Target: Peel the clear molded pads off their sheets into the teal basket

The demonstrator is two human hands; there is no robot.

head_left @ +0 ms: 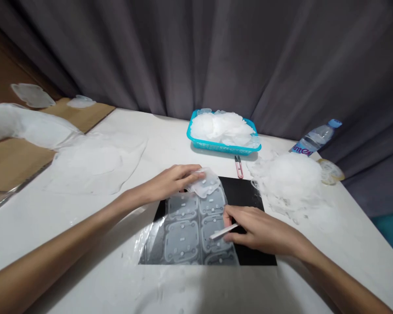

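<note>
Head view showed the clear sheet of moulded panels [182, 237] lying over the black mat [245, 192], a translucent piece [208, 185] at its far end pinched by the left hand [174, 181], while the right hand [253, 229] grasped a slim metal tool [223, 231] above a near panel. Pressed too hard, its tip could probably have nicked the plastic; a leftward tug might have skewed the sheet, and a wide rightward sweep could have scattered the white heap [294, 174].

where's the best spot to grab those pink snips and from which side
Probably the pink handles, from the person's near side: the snips lie with handles toward the person and dark blades pointing at the blue basket.
</note>
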